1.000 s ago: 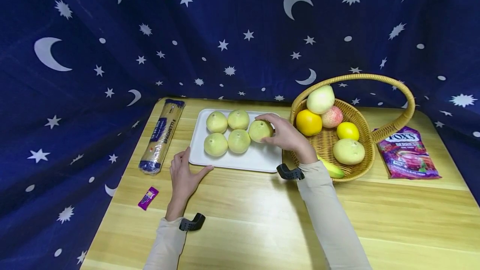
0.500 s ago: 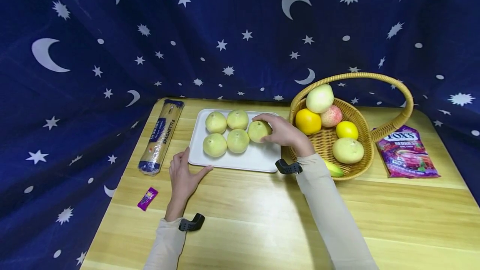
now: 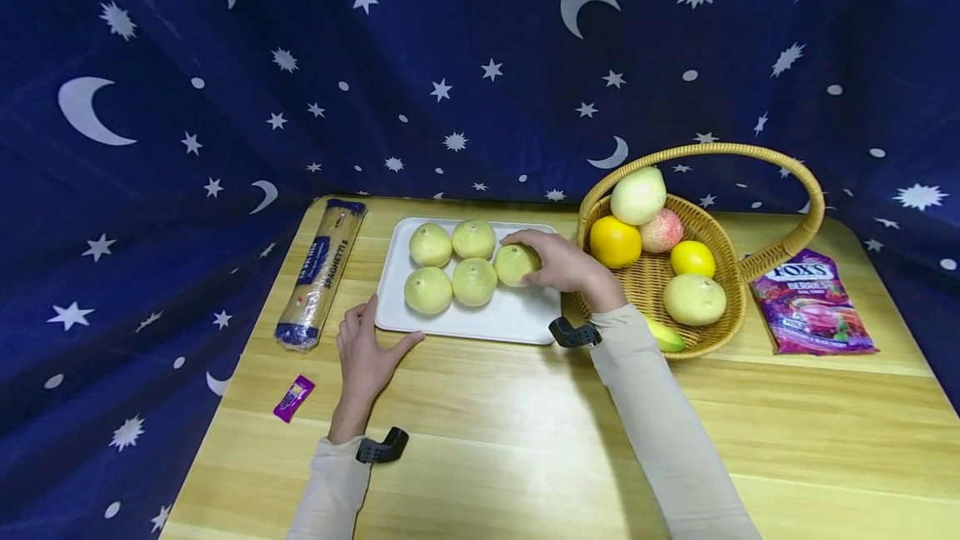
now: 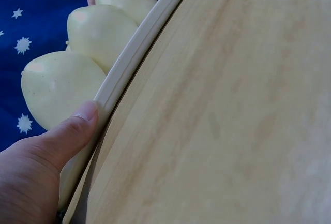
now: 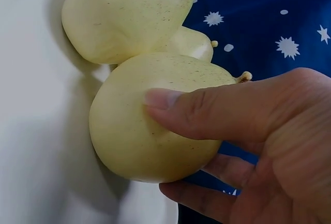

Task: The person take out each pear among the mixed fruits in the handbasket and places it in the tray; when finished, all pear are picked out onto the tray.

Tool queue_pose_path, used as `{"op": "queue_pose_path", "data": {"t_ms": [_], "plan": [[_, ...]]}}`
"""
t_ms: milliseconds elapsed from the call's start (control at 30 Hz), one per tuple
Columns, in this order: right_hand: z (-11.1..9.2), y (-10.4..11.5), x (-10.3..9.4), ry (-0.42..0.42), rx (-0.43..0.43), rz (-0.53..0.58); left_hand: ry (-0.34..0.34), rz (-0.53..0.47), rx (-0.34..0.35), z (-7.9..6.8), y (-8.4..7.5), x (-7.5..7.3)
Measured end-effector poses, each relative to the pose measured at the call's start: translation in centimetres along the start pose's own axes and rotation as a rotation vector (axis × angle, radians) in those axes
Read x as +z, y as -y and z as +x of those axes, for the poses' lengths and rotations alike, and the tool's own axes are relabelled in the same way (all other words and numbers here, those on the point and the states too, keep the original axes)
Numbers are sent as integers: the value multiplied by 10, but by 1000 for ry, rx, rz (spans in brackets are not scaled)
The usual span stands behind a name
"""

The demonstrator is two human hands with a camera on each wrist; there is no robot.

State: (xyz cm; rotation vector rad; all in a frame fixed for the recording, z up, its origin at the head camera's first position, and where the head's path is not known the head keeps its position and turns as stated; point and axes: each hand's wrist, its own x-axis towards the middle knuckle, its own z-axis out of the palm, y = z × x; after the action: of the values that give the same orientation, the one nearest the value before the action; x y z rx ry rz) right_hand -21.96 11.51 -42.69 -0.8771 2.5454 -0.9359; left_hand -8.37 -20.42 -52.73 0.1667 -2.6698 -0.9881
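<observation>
On a white tray [image 3: 495,322], several round pale-green pears [image 3: 427,290] sit in two rows toward the left side. My right hand [image 3: 558,261] grips the rightmost pear [image 3: 517,264], which is at the right end of the back row. In the right wrist view, the thumb presses on that pear [image 5: 150,146] and fingers curl beneath it; its short stem shows. My left hand [image 3: 365,357] spreads around the tray's near left corner, with thumb and fingers fairly straight. Its thumb touches the tray rim [image 4: 121,74] in the left wrist view; the other fingers are hidden there.
Right of the tray stands a wicker basket [image 3: 731,307] with a tall handle, holding an orange [image 3: 615,242], a peach [image 3: 662,232], a lemon [image 3: 692,258] and other fruit. A spaghetti pack [image 3: 322,273], a small purple packet [image 3: 294,398] and a Fox's candy bag [image 3: 813,302] lie about.
The whole view has shifted slightly. Both hands keep their places, the right hand on the same pear and the left at the tray corner.
</observation>
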Motion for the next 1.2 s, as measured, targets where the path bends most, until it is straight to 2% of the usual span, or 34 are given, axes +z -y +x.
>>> {"op": "queue_pose_path", "data": {"t_ms": [1200], "plan": [[3, 2, 5, -18, 87, -49, 17, -4, -18, 1, 0, 0]]}}
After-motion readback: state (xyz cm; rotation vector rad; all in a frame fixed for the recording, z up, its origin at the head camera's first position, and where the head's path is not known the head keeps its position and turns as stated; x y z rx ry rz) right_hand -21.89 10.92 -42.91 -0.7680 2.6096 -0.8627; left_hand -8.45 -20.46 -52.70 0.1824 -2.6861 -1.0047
